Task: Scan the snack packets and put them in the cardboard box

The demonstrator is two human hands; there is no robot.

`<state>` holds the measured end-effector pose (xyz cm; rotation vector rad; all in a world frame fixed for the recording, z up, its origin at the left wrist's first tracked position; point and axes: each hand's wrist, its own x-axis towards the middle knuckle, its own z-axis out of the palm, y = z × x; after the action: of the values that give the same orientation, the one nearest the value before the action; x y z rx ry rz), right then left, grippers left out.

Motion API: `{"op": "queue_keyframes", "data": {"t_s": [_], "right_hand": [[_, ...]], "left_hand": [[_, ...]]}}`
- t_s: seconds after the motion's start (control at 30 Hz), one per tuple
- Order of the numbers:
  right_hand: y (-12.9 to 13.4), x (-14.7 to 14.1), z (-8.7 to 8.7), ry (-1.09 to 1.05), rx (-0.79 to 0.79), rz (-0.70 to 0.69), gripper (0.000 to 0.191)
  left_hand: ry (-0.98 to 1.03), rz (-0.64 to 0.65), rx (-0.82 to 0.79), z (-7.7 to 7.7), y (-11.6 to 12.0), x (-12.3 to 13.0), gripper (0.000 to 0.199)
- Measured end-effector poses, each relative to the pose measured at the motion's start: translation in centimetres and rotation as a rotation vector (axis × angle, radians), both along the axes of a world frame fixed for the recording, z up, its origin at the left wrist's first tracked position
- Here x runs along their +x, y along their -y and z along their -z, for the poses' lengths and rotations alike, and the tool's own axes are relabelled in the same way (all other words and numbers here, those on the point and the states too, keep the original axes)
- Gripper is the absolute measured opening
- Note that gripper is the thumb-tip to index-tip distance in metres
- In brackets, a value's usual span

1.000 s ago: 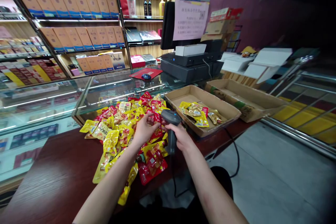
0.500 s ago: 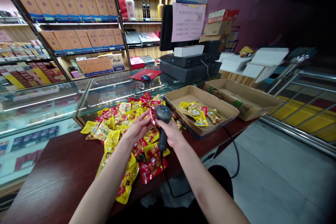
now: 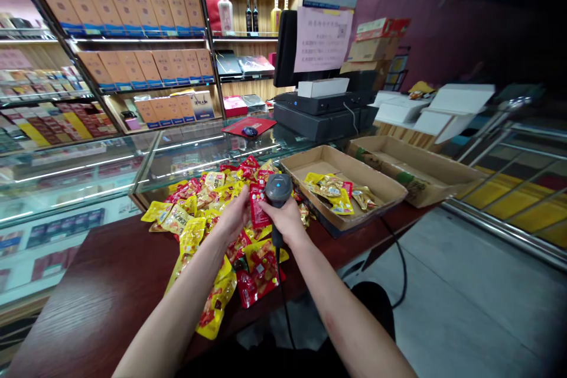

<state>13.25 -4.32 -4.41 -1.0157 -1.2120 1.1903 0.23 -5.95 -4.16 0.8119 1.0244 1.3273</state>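
On the dark wooden counter (image 3: 97, 301), beside a shallow cardboard tray (image 3: 341, 189), lies a heap of red and yellow snack pouches (image 3: 199, 248). The left hand (image 3: 234, 212) pinches a red pouch (image 3: 259, 205) upright, its label too small to read; the right hand (image 3: 286, 220) wraps closed around a black handheld barcode scanner (image 3: 278, 189), hiding its grip.

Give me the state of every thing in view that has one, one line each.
Left hand: fingers pinching the red snack packet.
Red snack packet: upright, held beside the scanner.
Right hand: wrapped around the barcode scanner's handle.
Handheld barcode scanner: head up, blue light lit, cord hanging down.
Snack packet pile: heaped loosely on the counter.
Cardboard tray: holding a few yellow packets.
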Motion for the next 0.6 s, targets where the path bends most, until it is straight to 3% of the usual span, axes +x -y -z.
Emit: {"op": "queue_keyframes", "data": {"t_s": [0.27, 0.37, 0.47, 0.6], "right_hand": [[-0.2, 0.8, -0.3, -0.018, 0.014, -0.045, 0.034], [-0.9, 1.4, -0.9, -0.02, 0.043, -0.041, 0.033], [-1.7, 1.7, -1.2, 0.026, 0.083, -0.128, 0.028], [-2.1, 1.6, -1.0, 0.075, 0.097, -0.134, 0.027]], "left_hand": [[-0.09, 0.102, -0.006, -0.2, 0.2, -1.2, 0.036], [-0.289, 0.151, 0.022, -0.6, 0.5, -1.8, 0.045], [-0.538, 0.174, 0.084, -1.4, 0.7, -2.2, 0.057], [-0.572, 0.116, 0.1, -2.5, 0.5, -2.4, 0.054]]}}
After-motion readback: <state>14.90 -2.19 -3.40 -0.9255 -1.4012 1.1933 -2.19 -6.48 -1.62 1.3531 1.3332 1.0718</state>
